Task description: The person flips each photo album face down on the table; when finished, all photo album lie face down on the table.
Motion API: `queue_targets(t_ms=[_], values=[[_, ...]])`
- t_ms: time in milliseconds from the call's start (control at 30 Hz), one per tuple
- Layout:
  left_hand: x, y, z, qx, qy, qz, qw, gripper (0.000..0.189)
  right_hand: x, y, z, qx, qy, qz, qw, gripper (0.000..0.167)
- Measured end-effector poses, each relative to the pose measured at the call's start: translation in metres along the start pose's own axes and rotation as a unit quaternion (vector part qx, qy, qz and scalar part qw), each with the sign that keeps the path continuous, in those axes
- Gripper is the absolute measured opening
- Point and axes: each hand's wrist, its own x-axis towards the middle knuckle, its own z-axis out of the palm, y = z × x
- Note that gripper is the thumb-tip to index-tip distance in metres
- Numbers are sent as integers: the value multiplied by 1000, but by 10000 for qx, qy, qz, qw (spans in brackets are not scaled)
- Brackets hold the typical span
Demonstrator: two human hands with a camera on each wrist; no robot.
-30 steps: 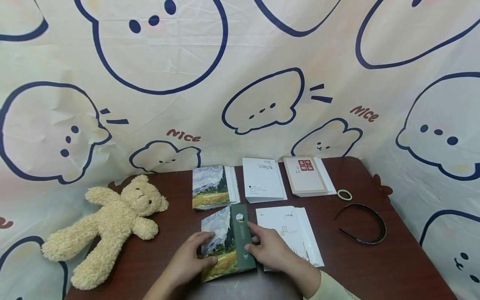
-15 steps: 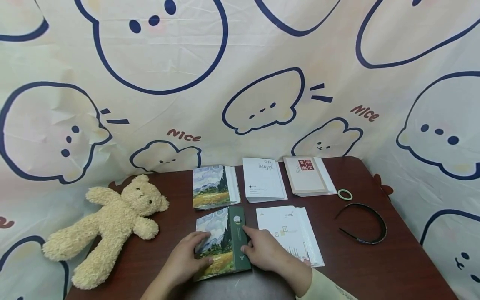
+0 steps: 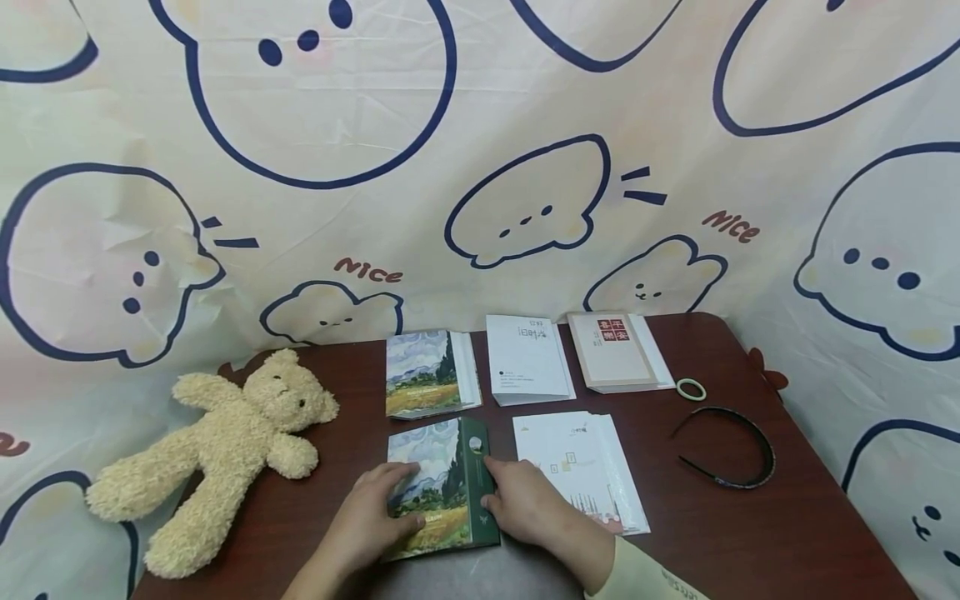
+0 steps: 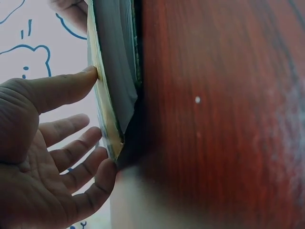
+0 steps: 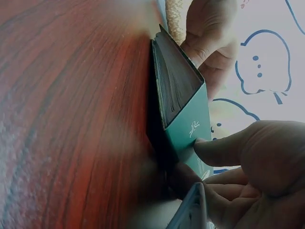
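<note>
album [image 3: 442, 479] lies near on the desk [image 3: 720, 542] between my hands: left hand [image 3: 371, 510] resting loosely spread on its painted cover [image 3: 447, 523], right hand [image 3: 528, 500] touching its green spine [image 3: 480, 483] with thumb and fingers, unclenched.

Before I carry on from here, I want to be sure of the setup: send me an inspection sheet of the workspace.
Surface: dark reddish-brown table, wood-grained; a white speck shows in the left wrist view.
Job's things: green-spined painted album, at the near side, between both hands.
Clutter: similar painted album, beige album and two white albums beyond and to the right; plush bear at left; pale green ring and dark headband at right.
Grippers: left hand rests on the painted cover; right hand touches the green spine.
Cables: nothing seen.
Surroundings: pale cartoon-printed backdrop behind and beside the table.
</note>
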Motion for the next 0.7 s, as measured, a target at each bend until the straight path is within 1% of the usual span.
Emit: queue_targets(t_ms=[133, 233, 367, 533, 700], values=[[1, 0, 1, 49, 62, 10, 10000, 70, 0, 0, 0, -84, 50, 16, 10000, 58], [1, -1, 2, 84, 91, 48, 9999, 72, -1, 1, -1, 45, 57, 20, 10000, 58], [1, -1, 1, 22, 83, 74, 9999, 74, -4, 2, -2, 511, 46, -6, 9987, 60], [3, 1, 0, -173, 109, 101, 9997, 75, -8, 4, -4, 1154, 71, -86, 9933, 61], [6, 7, 1, -481, 83, 226, 9986, 72, -11, 10, -8, 1385, 162, -234, 9900, 62]])
